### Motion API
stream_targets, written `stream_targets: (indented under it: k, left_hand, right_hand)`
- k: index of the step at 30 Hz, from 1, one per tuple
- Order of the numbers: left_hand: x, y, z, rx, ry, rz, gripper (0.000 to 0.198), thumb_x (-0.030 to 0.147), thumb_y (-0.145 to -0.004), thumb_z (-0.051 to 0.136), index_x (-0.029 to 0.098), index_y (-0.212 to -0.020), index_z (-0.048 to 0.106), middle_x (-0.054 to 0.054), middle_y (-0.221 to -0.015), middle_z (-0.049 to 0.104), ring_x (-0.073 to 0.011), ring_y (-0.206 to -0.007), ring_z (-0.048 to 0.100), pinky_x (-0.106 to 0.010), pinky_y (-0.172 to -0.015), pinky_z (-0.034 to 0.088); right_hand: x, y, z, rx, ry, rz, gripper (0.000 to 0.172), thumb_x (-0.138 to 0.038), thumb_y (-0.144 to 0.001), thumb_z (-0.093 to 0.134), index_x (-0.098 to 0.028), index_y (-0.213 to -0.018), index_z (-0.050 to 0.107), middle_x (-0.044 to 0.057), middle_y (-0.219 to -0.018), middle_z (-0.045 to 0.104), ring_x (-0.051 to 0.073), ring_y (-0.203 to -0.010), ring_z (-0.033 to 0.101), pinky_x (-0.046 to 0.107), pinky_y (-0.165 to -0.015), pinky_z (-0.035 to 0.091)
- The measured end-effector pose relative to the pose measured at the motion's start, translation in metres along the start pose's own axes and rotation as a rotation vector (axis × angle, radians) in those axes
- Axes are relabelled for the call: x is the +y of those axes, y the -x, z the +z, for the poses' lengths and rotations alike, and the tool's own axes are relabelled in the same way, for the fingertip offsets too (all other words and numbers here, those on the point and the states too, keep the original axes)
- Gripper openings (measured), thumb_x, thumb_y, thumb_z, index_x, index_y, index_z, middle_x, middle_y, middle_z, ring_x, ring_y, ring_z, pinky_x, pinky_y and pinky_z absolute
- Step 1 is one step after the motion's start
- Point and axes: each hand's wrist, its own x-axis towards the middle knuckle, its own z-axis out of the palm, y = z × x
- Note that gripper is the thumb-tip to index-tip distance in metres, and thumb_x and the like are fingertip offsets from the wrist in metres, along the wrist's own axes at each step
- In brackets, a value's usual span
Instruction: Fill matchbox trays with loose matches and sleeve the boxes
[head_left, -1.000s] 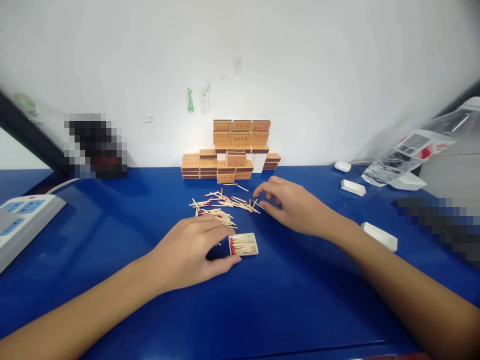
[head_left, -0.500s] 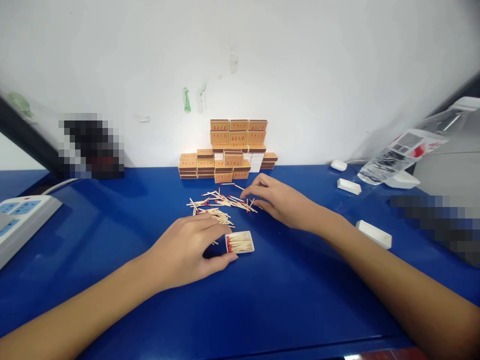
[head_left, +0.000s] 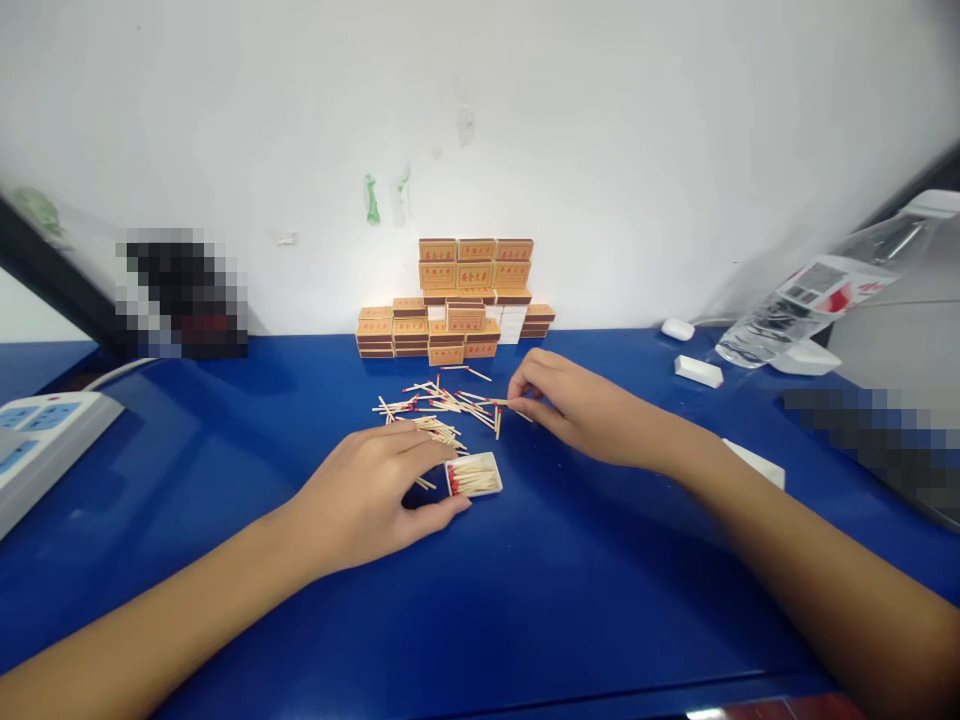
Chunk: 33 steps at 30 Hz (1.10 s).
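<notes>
A white matchbox tray, part-filled with matches whose red heads point left, lies on the blue desk. My left hand grips its left end between thumb and fingers. Loose matches are scattered in a pile behind the tray, some partly covered by the fingers of that hand. At the right end of the pile my right hand pinches a match between thumb and forefinger; whether more than one is in the pinch I cannot tell. Stacked matchboxes stand against the wall behind the pile.
On the right lie a plastic bottle, a small white box, a white rounded case and another white box partly behind my right forearm. A power strip sits at the left edge.
My right hand has shifted a little to the right, drawing a match out from the pile's end. The tray in my left hand has turned slightly and moved a little left.
</notes>
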Motion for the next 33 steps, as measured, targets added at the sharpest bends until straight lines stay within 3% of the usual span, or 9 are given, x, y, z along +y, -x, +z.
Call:
stream_targets:
  k: [6,10,19,23,28,33]
  left_hand:
    - [0.000,-0.001,-0.001,-0.028,-0.005,-0.032,0.023,0.036,-0.093,0.074,0.018,-0.108,0.073,-0.005,-0.097,0.079,-0.0243,-0.089,0.074,-0.036,-0.075,0.057]
    - [0.000,-0.002,-0.001,-0.049,-0.003,-0.044,0.018,0.036,-0.094,0.072,0.019,-0.099,0.073,-0.004,-0.089,0.077,-0.0231,-0.083,0.072,-0.035,-0.072,0.055]
    - [-0.002,-0.001,0.000,-0.038,0.015,-0.025,0.023,0.036,-0.094,0.074,0.019,-0.109,0.072,-0.005,-0.099,0.078,-0.0249,-0.090,0.074,-0.038,-0.078,0.058]
    - [-0.002,-0.001,0.001,-0.032,0.017,-0.018,0.026,0.036,-0.092,0.075,0.018,-0.111,0.073,-0.005,-0.100,0.079,-0.0255,-0.092,0.075,-0.039,-0.080,0.059]
    - [0.000,0.000,0.000,-0.011,0.005,0.000,0.026,0.036,-0.092,0.075,0.016,-0.110,0.073,-0.005,-0.092,0.077,-0.0247,-0.085,0.074,-0.036,-0.072,0.058]
    - [0.002,0.000,-0.001,0.005,0.026,0.033,0.026,0.035,-0.093,0.075,0.015,-0.109,0.072,-0.005,-0.091,0.076,-0.0230,-0.084,0.074,-0.034,-0.072,0.057]
  right_hand:
    - [-0.047,0.005,0.004,-0.037,-0.189,0.010,0.012,-0.028,-0.105,0.055,-0.021,-0.097,0.061,0.004,-0.100,0.061,0.017,-0.089,0.057,0.031,-0.079,0.046]
    - [-0.059,0.004,0.018,-0.077,-0.229,-0.006,0.007,-0.017,-0.099,0.060,-0.019,-0.093,0.063,0.002,-0.097,0.062,0.016,-0.090,0.057,0.030,-0.079,0.045]
    - [-0.056,0.009,0.017,-0.095,-0.100,-0.068,0.010,-0.013,-0.097,0.060,-0.018,-0.097,0.069,0.005,-0.101,0.063,0.018,-0.092,0.059,0.031,-0.081,0.047]
    - [-0.052,0.009,0.012,-0.062,-0.039,-0.071,0.010,-0.014,-0.097,0.060,-0.019,-0.096,0.069,0.005,-0.100,0.064,0.017,-0.086,0.059,0.029,-0.075,0.046]
    - [-0.023,0.005,0.002,0.123,0.117,0.018,0.011,-0.015,-0.095,0.059,-0.019,-0.098,0.069,0.003,-0.090,0.064,0.016,-0.077,0.057,0.029,-0.070,0.042]
    - [-0.010,-0.002,0.007,0.102,0.110,0.155,0.010,-0.025,-0.094,0.064,-0.020,-0.088,0.071,0.002,-0.082,0.066,0.016,-0.074,0.058,0.029,-0.067,0.040]
